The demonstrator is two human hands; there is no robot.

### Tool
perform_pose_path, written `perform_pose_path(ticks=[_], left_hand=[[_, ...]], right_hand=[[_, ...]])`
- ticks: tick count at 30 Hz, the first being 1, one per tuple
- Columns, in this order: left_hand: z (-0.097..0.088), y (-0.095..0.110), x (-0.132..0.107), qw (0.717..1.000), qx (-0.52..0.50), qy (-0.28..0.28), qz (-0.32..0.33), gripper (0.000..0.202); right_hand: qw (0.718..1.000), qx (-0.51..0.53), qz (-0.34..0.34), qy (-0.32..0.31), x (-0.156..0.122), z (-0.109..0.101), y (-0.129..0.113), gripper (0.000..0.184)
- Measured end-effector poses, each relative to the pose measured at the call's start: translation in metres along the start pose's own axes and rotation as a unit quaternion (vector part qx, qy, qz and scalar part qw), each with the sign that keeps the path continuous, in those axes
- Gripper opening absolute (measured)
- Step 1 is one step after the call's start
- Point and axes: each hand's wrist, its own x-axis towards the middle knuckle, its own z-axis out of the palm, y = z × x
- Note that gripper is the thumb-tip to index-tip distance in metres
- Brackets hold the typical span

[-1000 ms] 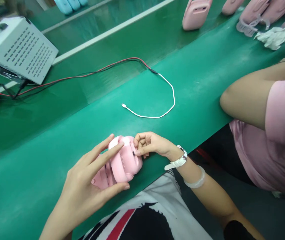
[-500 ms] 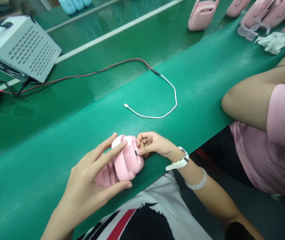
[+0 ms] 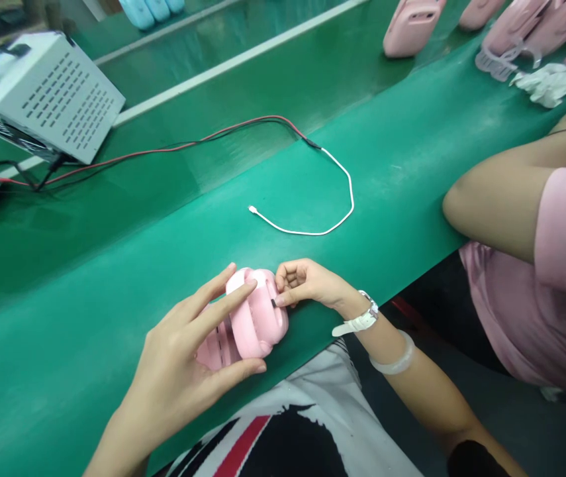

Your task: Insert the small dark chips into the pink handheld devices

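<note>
A rounded pink plastic device [image 3: 255,321] is held at the near edge of the bench. My left hand [image 3: 183,351] grips it from the left, fingertips across its top and thumb along its lower edge. Part of the device lies in shadow under the palm. At its right side, my right hand [image 3: 302,285] has its fingers curled and its thumb pressed beside a small dark part [image 3: 273,303] in the pink shell. Whether that part is a switch or a port I cannot tell. Beyond both hands, a white cable [image 3: 307,233] curves over the green mat, its plug end loose.
Red and black wires [image 3: 163,151] run from the white cable to a perforated metal box [image 3: 74,99] at the left. More pink devices [image 3: 414,26] stand at the back right, near crumpled tissue [image 3: 551,83]. A co-worker's arm [image 3: 501,192] rests on the bench at the right.
The whole view has shifted very slightly. Both hands keep nearly the same hold on the pink device, and the cable lies as before.
</note>
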Motion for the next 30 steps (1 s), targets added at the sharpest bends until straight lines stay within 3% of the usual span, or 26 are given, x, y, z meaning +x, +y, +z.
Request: perform_pose_path(ticks=[23, 30], left_hand=[[0.0, 0.0, -0.001, 1.0, -0.004, 0.007, -0.005, 0.08], [0.0, 0.002, 0.002, 1.0, -0.001, 0.004, -0.001, 0.078]], right_hand=[[1.0, 0.011, -0.008, 0.019, -0.001, 0.002, 0.002, 0.047], [0.998, -0.051, -0.011, 0.025, -0.003, 0.004, -0.011, 0.049]])
